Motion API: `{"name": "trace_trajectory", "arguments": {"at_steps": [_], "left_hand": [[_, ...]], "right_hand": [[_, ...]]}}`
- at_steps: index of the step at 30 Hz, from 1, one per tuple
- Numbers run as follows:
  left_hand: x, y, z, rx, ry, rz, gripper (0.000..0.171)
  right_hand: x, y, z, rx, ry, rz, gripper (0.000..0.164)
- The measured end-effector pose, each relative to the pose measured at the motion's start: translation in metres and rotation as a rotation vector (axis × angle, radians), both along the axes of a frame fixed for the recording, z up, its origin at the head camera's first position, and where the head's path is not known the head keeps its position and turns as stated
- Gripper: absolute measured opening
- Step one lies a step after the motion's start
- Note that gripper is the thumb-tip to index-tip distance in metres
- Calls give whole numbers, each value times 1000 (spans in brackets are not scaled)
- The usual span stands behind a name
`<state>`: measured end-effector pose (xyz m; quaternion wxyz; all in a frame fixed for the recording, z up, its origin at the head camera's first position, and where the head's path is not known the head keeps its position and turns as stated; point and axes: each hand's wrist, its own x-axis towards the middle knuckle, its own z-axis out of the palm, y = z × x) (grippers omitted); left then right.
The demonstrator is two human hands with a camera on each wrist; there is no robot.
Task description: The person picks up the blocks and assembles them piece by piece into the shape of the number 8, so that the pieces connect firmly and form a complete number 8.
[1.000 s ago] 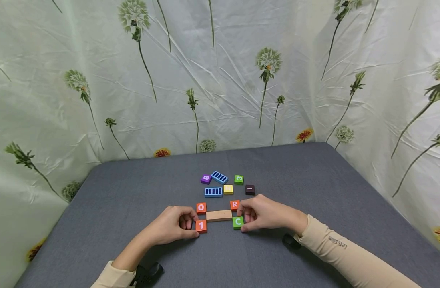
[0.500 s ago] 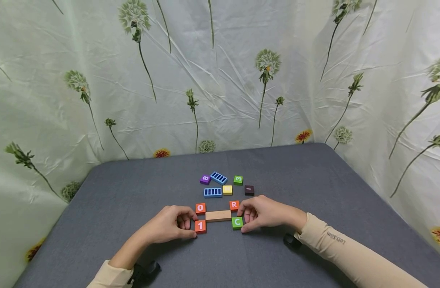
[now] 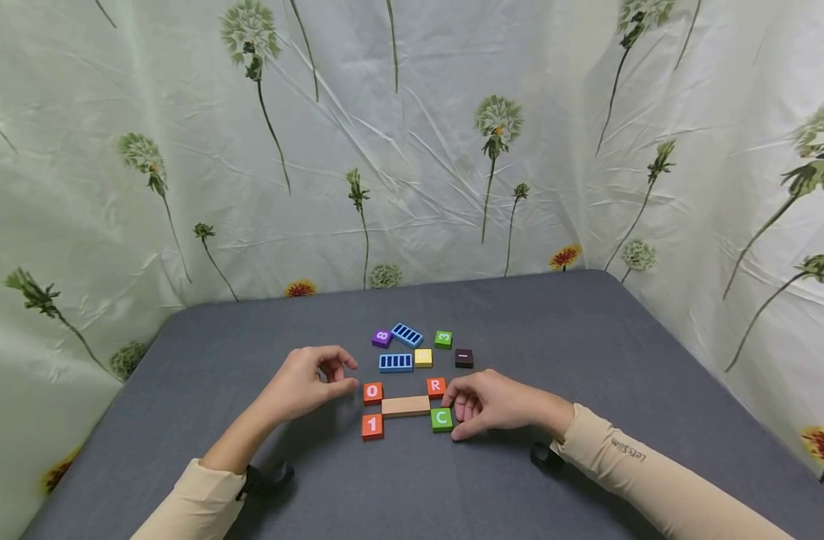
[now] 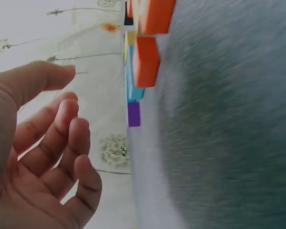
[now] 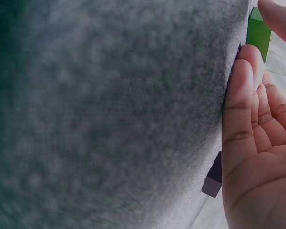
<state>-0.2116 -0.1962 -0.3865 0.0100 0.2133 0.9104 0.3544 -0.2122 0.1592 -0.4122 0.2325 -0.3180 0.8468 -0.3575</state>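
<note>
My left hand [image 3: 310,384] hovers over the cloth, holding nothing, its relaxed fingers apart from the orange block marked 0 [image 3: 373,393]. Below that block lies an orange block marked 1 [image 3: 373,427]. A plain wooden bar [image 3: 406,406] spans between this left pair and a right pair: an orange block marked R [image 3: 435,387] and a green block marked C [image 3: 441,420]. My right hand [image 3: 495,405] rests beside the right pair, fingers loosely bent. In the right wrist view its thumb overlaps the green block [image 5: 258,36]; whether they touch I cannot tell.
Behind the bar lie two blue slatted blocks [image 3: 395,363], a yellow block [image 3: 423,358], a purple block marked 8 [image 3: 382,338], a green block marked 3 [image 3: 443,340] and a dark block [image 3: 463,358]. A flowered curtain [image 3: 425,150] hangs behind the grey table [image 3: 553,330].
My left hand has let go of the block marked 1, lifted and moved away, up and to the left. My right hand stays by the green C block.
</note>
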Motion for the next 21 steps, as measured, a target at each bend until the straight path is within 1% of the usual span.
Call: {"name": "trace_trajectory", "arguments": {"at_steps": [2,5,10,15,21], "left_hand": [[-8,2,3,-8,22,30,20],[-22,6,6,-15,33,60,22],[-41,13,7,-28,20,93,28],[-57,21,5,-54,3,112,31],[-74,30,-2,-83,-19,130,36]], "right_hand": [[0,0,-1,-2,0,1,36],[0,-1,-2,-5,-1,2,36],[1,-1,-1,-4,-5,-2,36],[1,-1,-1,-1,-14,-8,35],[1,0,-1,1,-15,-10,36]]}}
